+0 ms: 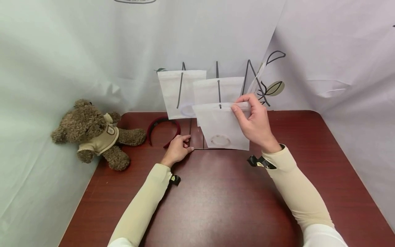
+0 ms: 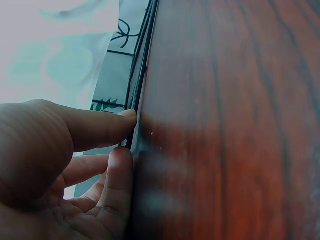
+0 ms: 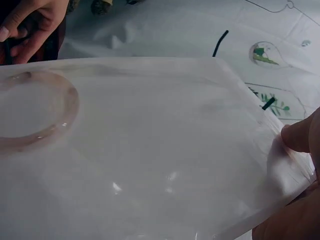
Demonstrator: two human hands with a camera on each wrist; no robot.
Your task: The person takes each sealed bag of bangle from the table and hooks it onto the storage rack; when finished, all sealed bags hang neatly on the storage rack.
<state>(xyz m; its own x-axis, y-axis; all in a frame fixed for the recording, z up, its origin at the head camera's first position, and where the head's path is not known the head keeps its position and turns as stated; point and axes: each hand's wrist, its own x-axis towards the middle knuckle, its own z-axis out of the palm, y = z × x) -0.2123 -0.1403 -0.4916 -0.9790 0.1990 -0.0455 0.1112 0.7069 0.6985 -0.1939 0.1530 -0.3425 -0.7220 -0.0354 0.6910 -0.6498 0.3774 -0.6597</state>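
Note:
My right hand (image 1: 255, 125) pinches the top right edge of a frosted zip bag (image 1: 229, 120) between thumb and fingers. A pale ring-shaped bangle (image 1: 220, 140) shows through that bag, also a mottled bangle (image 3: 70, 107) in the right wrist view. The tip of a black prong of a wire rack (image 1: 219, 93) pokes through near the bag's top edge. Low on the table, my left hand (image 1: 177, 150) pinches the rack's thin base wire (image 2: 134, 120) at its front left corner. Two more frosted bags, one on the left prong (image 1: 180, 91), hang behind.
A brown teddy bear (image 1: 98, 133) in a beige shirt leans at the table's left side. Beside the left hand lies a dark red headband (image 1: 163, 120). White cloth (image 1: 216, 31) with printed leaves hangs behind the table (image 1: 228, 192). The rack's right prong (image 1: 248, 68) stands behind my right hand.

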